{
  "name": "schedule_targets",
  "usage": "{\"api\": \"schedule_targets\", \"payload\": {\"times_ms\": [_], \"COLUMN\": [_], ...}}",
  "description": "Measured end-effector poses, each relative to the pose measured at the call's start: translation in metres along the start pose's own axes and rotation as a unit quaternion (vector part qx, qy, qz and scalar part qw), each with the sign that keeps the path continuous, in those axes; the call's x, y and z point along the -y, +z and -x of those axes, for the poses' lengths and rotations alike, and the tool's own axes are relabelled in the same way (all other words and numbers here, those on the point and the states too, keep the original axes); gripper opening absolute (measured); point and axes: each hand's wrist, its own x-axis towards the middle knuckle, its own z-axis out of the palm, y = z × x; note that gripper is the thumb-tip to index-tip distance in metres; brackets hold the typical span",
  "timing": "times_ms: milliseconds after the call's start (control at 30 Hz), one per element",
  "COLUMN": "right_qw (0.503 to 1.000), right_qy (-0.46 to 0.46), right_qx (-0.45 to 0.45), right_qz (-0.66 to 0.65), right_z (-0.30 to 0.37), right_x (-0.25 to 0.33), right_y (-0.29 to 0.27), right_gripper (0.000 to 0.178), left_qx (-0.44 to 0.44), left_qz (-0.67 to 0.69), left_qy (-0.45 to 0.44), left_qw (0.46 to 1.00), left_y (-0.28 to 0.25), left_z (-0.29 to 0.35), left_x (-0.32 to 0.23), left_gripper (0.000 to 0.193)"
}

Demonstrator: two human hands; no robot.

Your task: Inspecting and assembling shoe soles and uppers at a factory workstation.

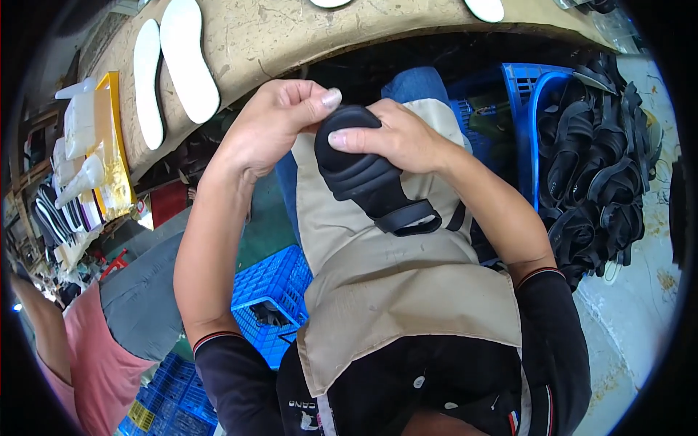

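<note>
Sandal (pixel 361 178) at 12 o'clock, over the apron (pixel 407 298), clamped in the right hand (pixel 402 138).

The right thumb presses on its rounded end, fingers behind; the left hand (pixel 283 120) is at that end's 11 o'clock edge, and whether its thumb and fingers pinch the rim I cannot tell. If the right thumb slid on the smooth black surface, the sandal could twist, its strap (pixel 408 217) hanging unheld toward 5 o'clock; hard thumb pressure might dent the padding. Pale lettering (pixel 301 405) and an emblem (pixel 309 420) mark the shirt (pixel 407 370) near 6 o'clock; prints on the shoes (pixel 603 163) toward 2 o'clock are too small to read.
</note>
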Motion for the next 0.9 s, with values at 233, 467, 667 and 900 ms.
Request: {"api": "schedule_targets", "payload": {"times_ms": [233,467,667,900], "right_qw": [0.992,0.896,0.965,0.997], "right_qy": [0.005,-0.293,-0.136,0.033], "right_qx": [-0.109,-0.327,-0.220,-0.014], "right_qz": [0.066,0.071,-0.035,0.071], "right_z": [0.006,-0.004,-0.012,-0.043], "right_x": [0.008,-0.011,-0.024,-0.019], "right_y": [0.002,0.048,-0.013,0.001], "right_gripper": [0.046,0.039,0.054,0.067], "left_qx": [-0.089,-0.218,-0.232,-0.350], "left_qz": [0.023,-0.089,0.337,0.288], "left_qy": [0.019,0.151,0.136,0.134], "left_qw": [0.996,0.960,0.902,0.881], "left_y": [0.017,0.033,0.037,0.071], "left_z": [0.024,0.020,0.003,-0.002], "left_x": [-0.002,0.049,0.092,0.086], "left_gripper": [0.033,0.039,0.047,0.052]}}
